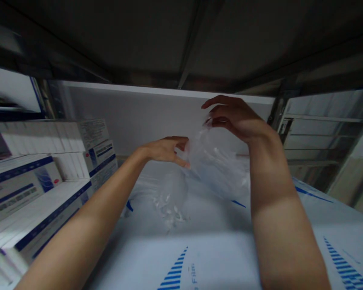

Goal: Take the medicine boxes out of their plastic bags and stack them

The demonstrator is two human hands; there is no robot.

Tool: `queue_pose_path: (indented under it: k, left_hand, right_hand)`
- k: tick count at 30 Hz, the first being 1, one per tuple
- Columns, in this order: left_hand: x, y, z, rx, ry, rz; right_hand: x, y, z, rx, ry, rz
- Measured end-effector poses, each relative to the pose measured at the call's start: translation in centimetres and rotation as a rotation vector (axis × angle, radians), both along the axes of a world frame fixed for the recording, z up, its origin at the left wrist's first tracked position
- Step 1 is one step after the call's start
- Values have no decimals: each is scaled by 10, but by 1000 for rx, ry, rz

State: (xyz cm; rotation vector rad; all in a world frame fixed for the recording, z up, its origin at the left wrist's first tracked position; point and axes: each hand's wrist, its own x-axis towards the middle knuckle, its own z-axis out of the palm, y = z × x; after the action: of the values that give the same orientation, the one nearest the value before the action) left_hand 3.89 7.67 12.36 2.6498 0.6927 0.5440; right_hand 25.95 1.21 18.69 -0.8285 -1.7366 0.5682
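Hands are both clamped on the clear plastic bag (220, 169) held up at centre frame above the white carton (218, 257), your left hand (166, 150) pinching its lower edge and your right hand (232, 117) its top, seemingly spreading it open, which calls for a light, even pull.

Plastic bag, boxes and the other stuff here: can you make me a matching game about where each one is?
1 clear bag
2 stacked boxes
3 crumpled plastic
4 metal rack

A on the left
B lying below the bag
C far right
D pinched by left hand and right hand

Pairs: 1-D, 2-A, 3-B, 4-C
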Motion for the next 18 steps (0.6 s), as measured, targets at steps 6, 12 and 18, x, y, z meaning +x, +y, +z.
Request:
queue_pose_path:
  k: [6, 12, 18]
  left_hand:
    - [-2, -16, 13, 56, -78, -31]
    - [-14, -27, 20, -15, 23, 127]
    - [-34, -9, 14, -86, 58, 218]
  right_hand:
    - [6, 1, 8, 105, 384, -90]
    - [15, 5, 13, 218, 603, -389]
    - [37, 13, 6, 154, 640, -517]
